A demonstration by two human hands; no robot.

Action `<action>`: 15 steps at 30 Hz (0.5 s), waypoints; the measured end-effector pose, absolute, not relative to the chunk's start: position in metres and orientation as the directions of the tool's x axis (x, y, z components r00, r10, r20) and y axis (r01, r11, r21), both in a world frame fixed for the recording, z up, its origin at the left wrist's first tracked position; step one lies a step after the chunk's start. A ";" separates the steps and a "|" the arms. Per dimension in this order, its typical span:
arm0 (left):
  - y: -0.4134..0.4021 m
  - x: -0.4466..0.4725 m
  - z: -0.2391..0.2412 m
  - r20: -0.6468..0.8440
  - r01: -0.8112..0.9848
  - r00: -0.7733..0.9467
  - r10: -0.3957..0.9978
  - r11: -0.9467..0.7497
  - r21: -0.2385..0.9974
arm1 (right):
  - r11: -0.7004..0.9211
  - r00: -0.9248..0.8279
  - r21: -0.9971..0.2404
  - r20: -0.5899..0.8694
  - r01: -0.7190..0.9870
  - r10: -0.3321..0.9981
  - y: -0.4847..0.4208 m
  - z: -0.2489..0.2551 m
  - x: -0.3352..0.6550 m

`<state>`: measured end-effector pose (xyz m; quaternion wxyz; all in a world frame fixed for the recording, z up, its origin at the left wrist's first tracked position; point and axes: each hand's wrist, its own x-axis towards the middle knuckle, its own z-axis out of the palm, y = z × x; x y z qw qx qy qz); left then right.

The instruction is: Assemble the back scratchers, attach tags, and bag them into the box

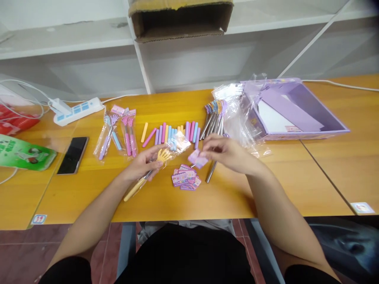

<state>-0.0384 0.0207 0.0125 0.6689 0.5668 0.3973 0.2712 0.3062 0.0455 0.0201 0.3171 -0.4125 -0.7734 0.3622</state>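
Note:
My left hand (pixel 145 162) is closed around a yellow back scratcher (pixel 164 155) that lies tilted in a clear plastic sleeve, its hand-shaped head pointing up and right. In the fingers of my right hand (pixel 227 153) is a pink-and-purple card (pixel 197 158), held just right of the sleeve's end. Below it, a loose pile of similar printed cards (pixel 186 179) rests on the table. A metal rod (pixel 212 172) lies under my right hand. Beyond my hands are a row of coloured handles (pixel 164 133) and a bunch of metal-stemmed back scratchers (pixel 213 120).
At the left are several bagged back scratchers (pixel 129 136), a phone (pixel 73 155), a power strip (pixel 79 111) and a green carton (pixel 28 152). Clear plastic bags (pixel 237 118) lie against a purple box (pixel 308 134) at the right. A cardboard box (pixel 182 33) sits on the shelf (pixel 77 37).

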 end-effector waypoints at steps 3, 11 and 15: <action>0.022 -0.036 0.014 -0.240 0.058 0.504 0.830 0.244 0.968 | 0.391 -0.556 -0.790 0.078 0.471 0.828 0.039 0.012 0.294; 0.013 -0.017 0.011 -0.318 0.188 0.724 0.613 0.268 0.945 | 0.399 -0.381 -0.876 0.283 0.272 0.880 0.029 0.028 0.262; 0.013 -0.017 0.010 -0.330 0.225 0.770 0.546 0.252 0.941 | 0.317 0.140 -0.830 0.420 0.460 0.897 0.029 0.039 0.278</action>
